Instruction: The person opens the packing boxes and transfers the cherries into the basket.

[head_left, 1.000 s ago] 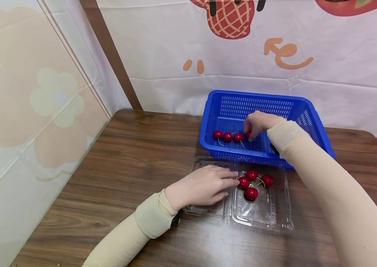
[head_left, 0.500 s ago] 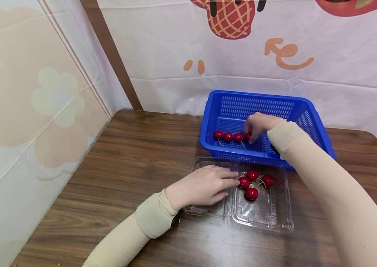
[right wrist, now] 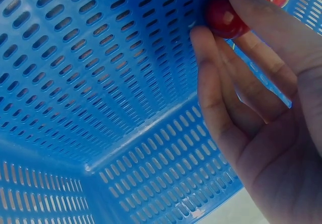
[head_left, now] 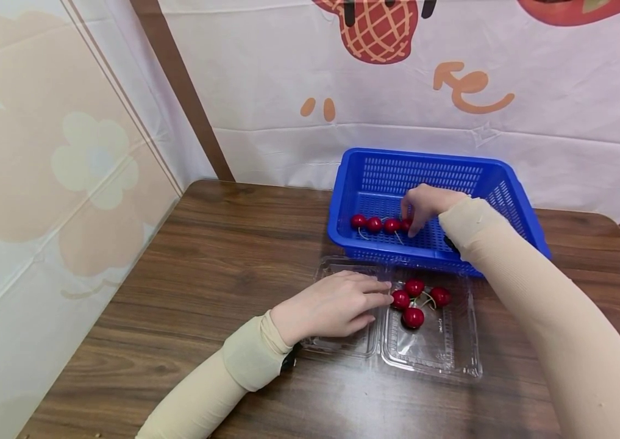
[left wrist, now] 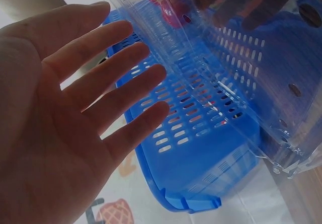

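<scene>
My right hand (head_left: 427,204) reaches into a blue slotted basket (head_left: 425,157). Its thumb and fingertips pinch a red cherry (right wrist: 224,18) just above the basket floor. That cherry is at the right end of a row with several others (head_left: 374,225), some with pale stems. My left hand (head_left: 337,305) lies palm down over the left half of a clear plastic clamshell box (head_left: 425,353), fingers stretched out. In the box's right half sits a cluster of cherries (head_left: 413,317), their stems crossing. The left fingertips come right up to the nearest of these.
Both containers stand on a brown wood-grain table (head_left: 189,274), the clamshell directly in front of the basket. A printed cloth (head_left: 266,140) hangs behind the table, and another printed panel (head_left: 68,213) runs along its left side.
The cherry in my right hand has edged slightly left, closer to the row. My left hand and the cherries in the clamshell stay where they were.
</scene>
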The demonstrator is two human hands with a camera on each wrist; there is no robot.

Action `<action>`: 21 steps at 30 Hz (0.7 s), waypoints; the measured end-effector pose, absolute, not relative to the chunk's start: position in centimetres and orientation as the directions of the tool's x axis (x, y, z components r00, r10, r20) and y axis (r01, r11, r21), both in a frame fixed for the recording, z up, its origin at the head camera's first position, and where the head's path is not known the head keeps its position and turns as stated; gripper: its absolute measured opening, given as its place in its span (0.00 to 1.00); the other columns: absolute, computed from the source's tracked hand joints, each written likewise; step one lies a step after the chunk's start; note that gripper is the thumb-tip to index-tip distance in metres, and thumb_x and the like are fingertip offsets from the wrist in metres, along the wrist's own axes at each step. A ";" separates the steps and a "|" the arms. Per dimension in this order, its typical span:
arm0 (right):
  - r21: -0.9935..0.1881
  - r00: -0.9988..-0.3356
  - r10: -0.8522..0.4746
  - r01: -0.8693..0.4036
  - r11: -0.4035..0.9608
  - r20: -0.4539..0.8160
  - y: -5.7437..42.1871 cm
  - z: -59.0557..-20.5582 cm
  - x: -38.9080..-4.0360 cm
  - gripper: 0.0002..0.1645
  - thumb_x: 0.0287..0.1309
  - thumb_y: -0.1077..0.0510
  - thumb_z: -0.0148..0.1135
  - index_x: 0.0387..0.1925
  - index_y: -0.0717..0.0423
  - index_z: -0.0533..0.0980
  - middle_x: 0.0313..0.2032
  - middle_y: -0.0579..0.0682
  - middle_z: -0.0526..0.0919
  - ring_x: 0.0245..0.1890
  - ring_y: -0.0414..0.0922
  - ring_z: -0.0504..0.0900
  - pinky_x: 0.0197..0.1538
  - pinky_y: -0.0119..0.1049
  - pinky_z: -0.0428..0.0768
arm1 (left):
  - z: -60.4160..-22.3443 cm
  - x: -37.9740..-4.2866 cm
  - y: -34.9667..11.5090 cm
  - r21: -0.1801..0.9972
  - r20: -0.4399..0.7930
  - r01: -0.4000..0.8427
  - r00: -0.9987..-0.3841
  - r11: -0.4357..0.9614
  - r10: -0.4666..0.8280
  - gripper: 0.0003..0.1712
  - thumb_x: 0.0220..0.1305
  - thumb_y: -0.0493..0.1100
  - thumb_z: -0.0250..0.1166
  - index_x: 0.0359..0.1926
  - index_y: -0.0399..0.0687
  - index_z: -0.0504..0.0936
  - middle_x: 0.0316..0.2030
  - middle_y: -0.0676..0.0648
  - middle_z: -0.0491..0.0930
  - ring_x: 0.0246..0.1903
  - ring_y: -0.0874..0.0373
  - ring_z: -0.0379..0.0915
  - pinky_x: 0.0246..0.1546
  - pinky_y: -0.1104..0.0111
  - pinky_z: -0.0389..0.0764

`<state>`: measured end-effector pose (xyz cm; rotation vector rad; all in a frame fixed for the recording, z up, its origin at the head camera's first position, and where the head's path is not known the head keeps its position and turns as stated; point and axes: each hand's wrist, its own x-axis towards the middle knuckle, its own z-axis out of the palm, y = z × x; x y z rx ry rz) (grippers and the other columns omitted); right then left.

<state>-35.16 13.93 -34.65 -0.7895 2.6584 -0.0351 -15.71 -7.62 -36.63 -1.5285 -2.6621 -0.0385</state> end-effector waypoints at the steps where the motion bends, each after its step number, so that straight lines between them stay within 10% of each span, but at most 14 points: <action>1: -0.122 -0.777 -0.530 -0.522 0.844 -0.340 13.9 -34.6 -35.1 0.22 0.35 0.53 0.75 0.36 0.56 0.80 0.38 0.54 0.83 0.34 0.46 0.77 0.40 0.44 0.81 | -36.6 -15.7 -7.6 -0.013 0.075 0.864 -0.502 0.504 0.862 0.25 0.61 0.49 0.57 0.60 0.53 0.74 0.61 0.49 0.71 0.60 0.55 0.64 0.62 0.60 0.67; 21: -0.140 -0.766 -0.537 -0.524 0.840 -0.353 14.2 -33.8 -35.0 0.23 0.37 0.53 0.74 0.39 0.56 0.80 0.38 0.53 0.84 0.35 0.45 0.79 0.41 0.45 0.82 | -36.6 -15.6 -7.6 -0.007 0.076 0.861 -0.506 0.508 0.859 0.25 0.60 0.49 0.57 0.60 0.53 0.74 0.62 0.49 0.70 0.60 0.54 0.64 0.62 0.60 0.68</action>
